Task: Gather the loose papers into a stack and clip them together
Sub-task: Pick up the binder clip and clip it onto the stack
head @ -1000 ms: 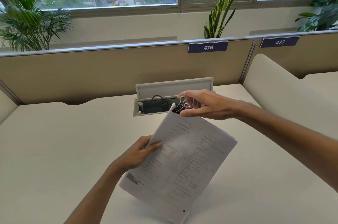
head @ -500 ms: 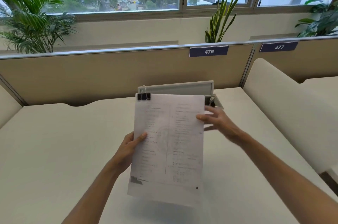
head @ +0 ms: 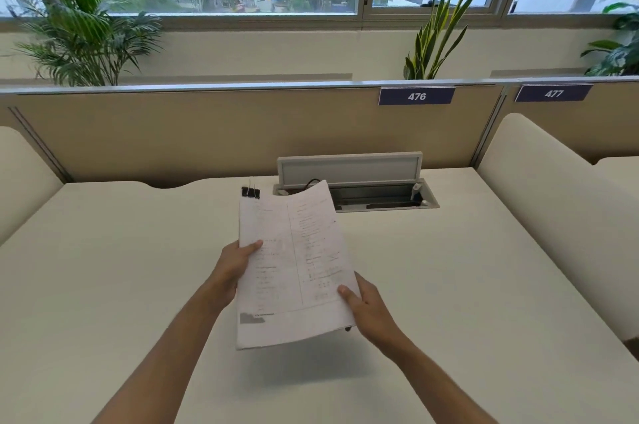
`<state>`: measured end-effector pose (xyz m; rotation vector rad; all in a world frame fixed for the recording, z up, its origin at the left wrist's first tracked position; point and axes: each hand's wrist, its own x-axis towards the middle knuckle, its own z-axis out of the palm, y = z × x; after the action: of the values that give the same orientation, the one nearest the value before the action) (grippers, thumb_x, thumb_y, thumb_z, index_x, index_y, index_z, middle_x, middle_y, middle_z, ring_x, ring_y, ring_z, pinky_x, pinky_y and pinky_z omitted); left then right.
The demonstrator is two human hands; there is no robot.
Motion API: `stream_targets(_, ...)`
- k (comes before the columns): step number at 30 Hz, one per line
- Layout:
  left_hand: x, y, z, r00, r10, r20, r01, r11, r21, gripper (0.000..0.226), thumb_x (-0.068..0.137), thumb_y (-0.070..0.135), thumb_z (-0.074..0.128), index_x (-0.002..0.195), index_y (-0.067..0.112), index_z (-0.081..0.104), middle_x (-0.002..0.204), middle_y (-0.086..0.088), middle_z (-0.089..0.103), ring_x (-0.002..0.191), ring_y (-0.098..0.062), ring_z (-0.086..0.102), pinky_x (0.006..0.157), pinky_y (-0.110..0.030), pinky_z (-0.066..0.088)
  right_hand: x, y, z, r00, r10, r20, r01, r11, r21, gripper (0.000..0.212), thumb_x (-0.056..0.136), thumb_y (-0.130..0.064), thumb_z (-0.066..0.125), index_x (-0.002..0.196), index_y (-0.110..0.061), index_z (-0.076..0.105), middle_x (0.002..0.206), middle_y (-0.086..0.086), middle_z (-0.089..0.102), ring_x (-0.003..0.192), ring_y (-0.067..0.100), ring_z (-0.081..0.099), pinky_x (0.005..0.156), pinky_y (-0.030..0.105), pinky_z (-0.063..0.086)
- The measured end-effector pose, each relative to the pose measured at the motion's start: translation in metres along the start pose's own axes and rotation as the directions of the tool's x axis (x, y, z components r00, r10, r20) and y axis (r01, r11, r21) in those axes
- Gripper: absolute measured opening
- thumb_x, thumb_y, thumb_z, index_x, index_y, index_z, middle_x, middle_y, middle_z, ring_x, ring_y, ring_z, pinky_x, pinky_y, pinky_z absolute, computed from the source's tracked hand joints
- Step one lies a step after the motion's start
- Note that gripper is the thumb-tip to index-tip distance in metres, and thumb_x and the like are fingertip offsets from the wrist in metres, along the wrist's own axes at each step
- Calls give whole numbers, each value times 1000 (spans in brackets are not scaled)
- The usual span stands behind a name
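Note:
A stack of printed white papers point(head: 294, 264) hangs in the air above the middle of the white desk point(head: 121, 285). A black binder clip point(head: 250, 192) grips its top left corner. My left hand point(head: 235, 268) holds the stack's left edge, thumb on top. My right hand point(head: 363, 306) holds the lower right corner, thumb on the page. The top right corner of the sheets curls up slightly.
An open cable box point(head: 356, 188) with its lid raised sits in the desk behind the papers. A tan partition point(head: 207, 133) with labels 476 and 477 closes the far side. A cream divider point(head: 553, 202) borders the right. Plants stand beyond the partition.
My right hand left the clip at the top, moved down and took the lower right corner. The stack turned from tilted to upright, then lowered and leaned back flatter.

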<state>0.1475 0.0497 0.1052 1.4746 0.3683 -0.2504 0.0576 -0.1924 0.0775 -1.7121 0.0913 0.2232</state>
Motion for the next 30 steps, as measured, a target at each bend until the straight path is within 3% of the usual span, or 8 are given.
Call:
stream_targets(4, -6, -19, -29, 997, -75, -10, 76, 988, 135, 29, 93, 14, 58, 122, 13, 61, 109, -8, 72, 96, -31, 70, 83, -44, 58, 20, -1, 23, 1000, 23, -7, -23, 1000, 21, 31, 102, -15, 43, 131, -19, 53, 122, 1, 66, 89, 16, 66, 48, 18, 47)
stream_targets(8, -19, -28, -64, 980, -168, 108, 137, 959, 247, 38, 80, 5, 60, 116, 19, 62, 113, -7, 73, 95, -34, 71, 69, -36, 57, 55, -3, 44, 999, 49, -18, -49, 999, 13, 28, 102, -11, 42, 128, -11, 53, 115, 8, 66, 66, 3, 65, 45, 15, 45)
stream_targets(10, -18, -24, -80, 978, -166, 124, 134, 963, 234, 37, 84, -4, 55, 116, 15, 58, 107, -13, 74, 85, -38, 74, 64, -33, 58, 77, -3, 55, 999, 46, -7, -47, 999, -18, 29, 102, -10, 42, 129, -8, 52, 116, 11, 66, 63, 7, 65, 45, 20, 47)
stream_targets(16, 16, -23, -119, 993, -110, 45, 99, 976, 195, 33, 89, -12, 51, 117, 5, 56, 107, -21, 71, 77, -35, 75, 63, -29, 62, 138, -10, 90, 992, 116, 47, -108, 984, -139, 33, 103, -23, 40, 133, -12, 43, 131, 9, 55, 97, 22, 59, 58, 24, 52)
stream_targets(22, 53, -30, -139, 988, -152, -18, 152, 973, 175, 38, 89, -17, 48, 121, 2, 54, 113, -22, 66, 75, -35, 74, 58, -27, 61, 176, -23, 108, 965, 254, 60, -241, 955, -175, 38, 99, -25, 49, 134, -13, 40, 120, 11, 61, 68, 15, 59, 58, 24, 48)
stream_targets(26, 79, -26, -147, 985, -143, -94, 156, 976, 153, 36, 88, -18, 50, 117, 3, 55, 115, -23, 64, 81, -38, 71, 55, -26, 61, 192, -19, 117, 962, 269, 49, -261, 957, -127, 43, 95, -14, 55, 137, -10, 43, 123, 12, 63, 67, 16, 68, 57, 25, 52)
stream_targets(30, 107, -26, -154, 972, -69, -225, 91, 992, 89, 39, 84, -20, 54, 117, 0, 60, 111, -26, 66, 77, -36, 69, 56, -24, 61, 201, -14, 125, 963, 269, -31, -270, 961, -52, 40, 91, 1, 55, 131, 0, 53, 110, 14, 69, 67, 14, 70, 55, 23, 56)
